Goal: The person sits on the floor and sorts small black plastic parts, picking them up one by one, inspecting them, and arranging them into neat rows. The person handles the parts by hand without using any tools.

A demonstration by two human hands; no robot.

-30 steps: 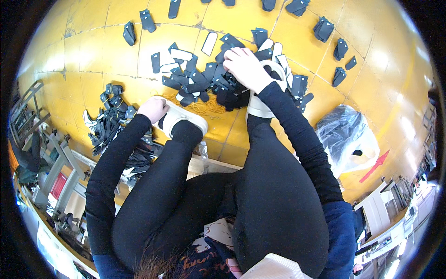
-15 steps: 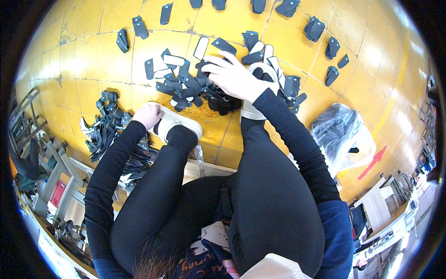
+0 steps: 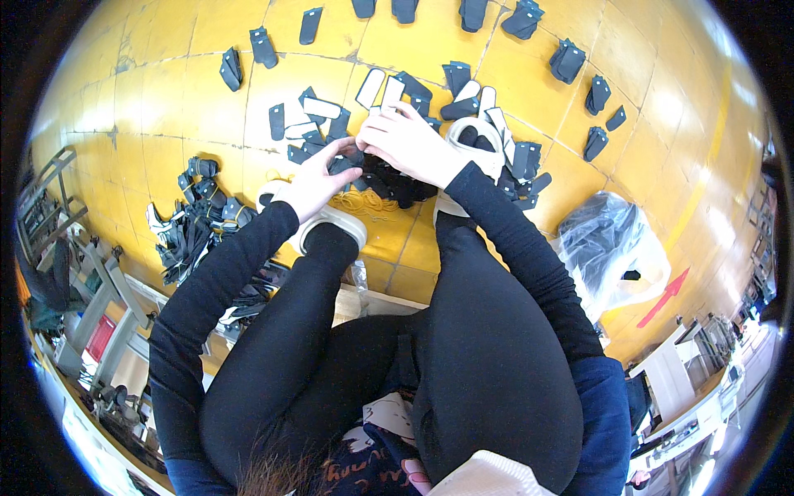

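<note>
Both my hands are over a pile of small dark fabric pieces (image 3: 341,171), some with white faces, heaped on the floor between my shoes. My left hand (image 3: 317,180) reaches in from the left with thumb and fingers apart, next to the dark pieces. Touching distance away, my right hand (image 3: 411,147) is bent over the pile with its fingers curled together. Whatever lies under those fingers is hidden. White-faced pieces (image 3: 370,88) lie just beyond it. Yellow cord (image 3: 362,202) lies tangled at the pile's near side.
Small dark stacks (image 3: 567,61) form an arc on the yellow tiled floor (image 3: 207,107). A heap of dark strapped pieces (image 3: 198,215) lies left of my left shoe (image 3: 331,225). At right sits a clear plastic bag (image 3: 608,248). Metal frames (image 3: 99,306) stand at far left.
My left hand has left the shoe and moved right and forward to the pile. My right hand's spread fingers have curled downward. The view has shifted slightly.
</note>
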